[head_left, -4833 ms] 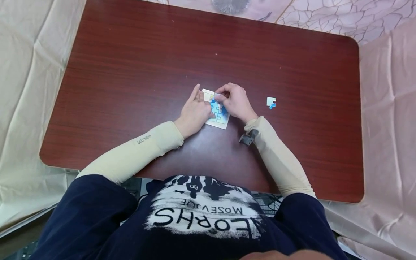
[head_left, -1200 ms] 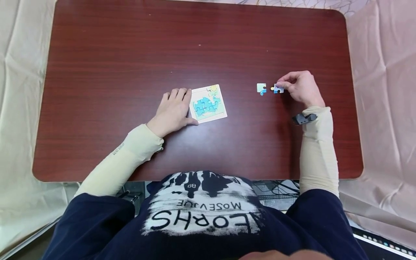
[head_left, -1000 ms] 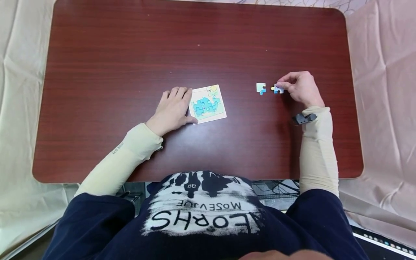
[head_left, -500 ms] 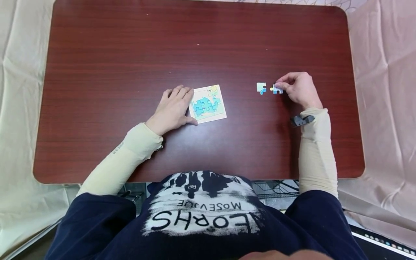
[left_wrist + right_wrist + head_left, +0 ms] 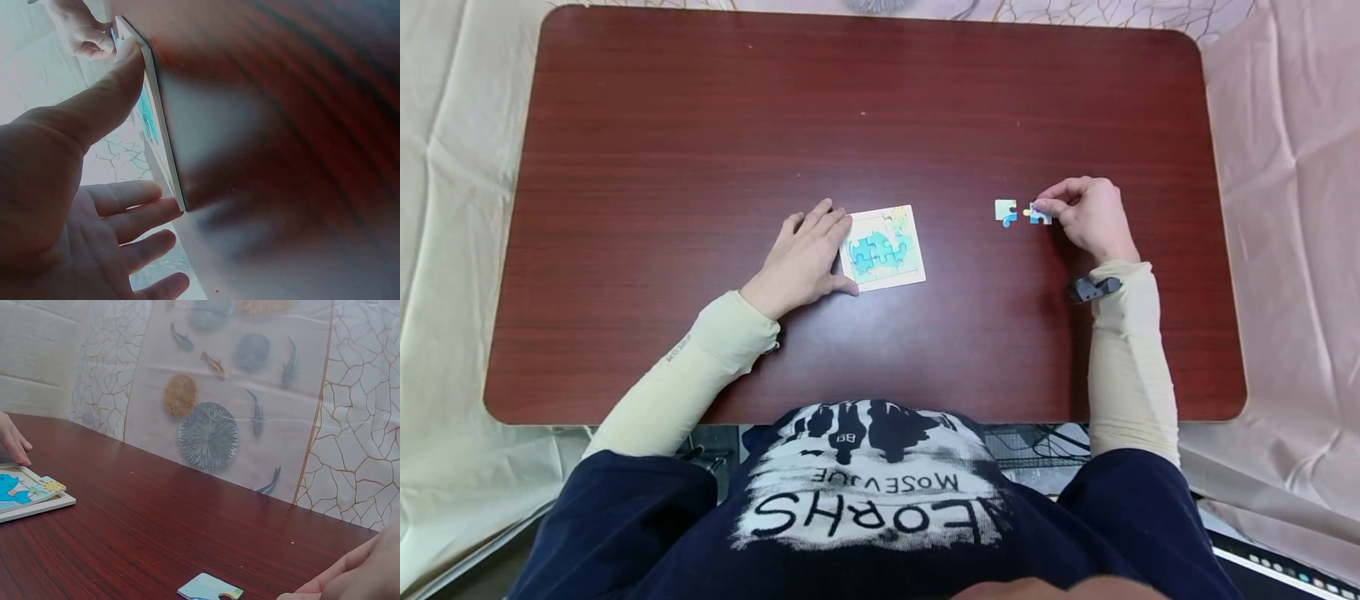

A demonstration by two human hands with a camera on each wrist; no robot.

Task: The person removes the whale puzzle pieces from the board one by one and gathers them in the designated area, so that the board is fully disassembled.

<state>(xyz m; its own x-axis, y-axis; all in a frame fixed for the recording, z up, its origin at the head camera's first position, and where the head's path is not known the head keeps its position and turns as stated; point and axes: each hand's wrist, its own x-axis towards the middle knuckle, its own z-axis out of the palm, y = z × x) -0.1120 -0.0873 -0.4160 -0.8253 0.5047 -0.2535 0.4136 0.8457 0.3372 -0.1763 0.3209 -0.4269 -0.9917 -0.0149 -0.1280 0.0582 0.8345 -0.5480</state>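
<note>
In the head view a shallow puzzle tray (image 5: 889, 284) lies mid-table, with joined pieces (image 5: 876, 252) of a blue picture in it. My left hand (image 5: 797, 262) rests at its left side, thumb at the near corner, the other fingers extended along the far part. The left wrist view shows that thumb on the tray's rim (image 5: 164, 140). Further right, my right hand (image 5: 1093, 215) pinches a small puzzle piece (image 5: 1040, 214) between thumb and fingers, low over or on the table. Just left of it lies a loose piece (image 5: 1005, 212), a small gap between them.
The brown table (image 5: 760, 125) extends around both hands, its near edge close to the person's shirt (image 5: 865, 483). Patterned cloth (image 5: 256, 381) hangs beyond the far edge, with pale cloth at both sides. A dark device (image 5: 1093, 289) sits at the right wrist.
Since the oldest frame, my right hand has moved from the tray to the right side, where it pinches a piece. The tray is turned, my left hand now at its left side. Recently hardly anything moved.
</note>
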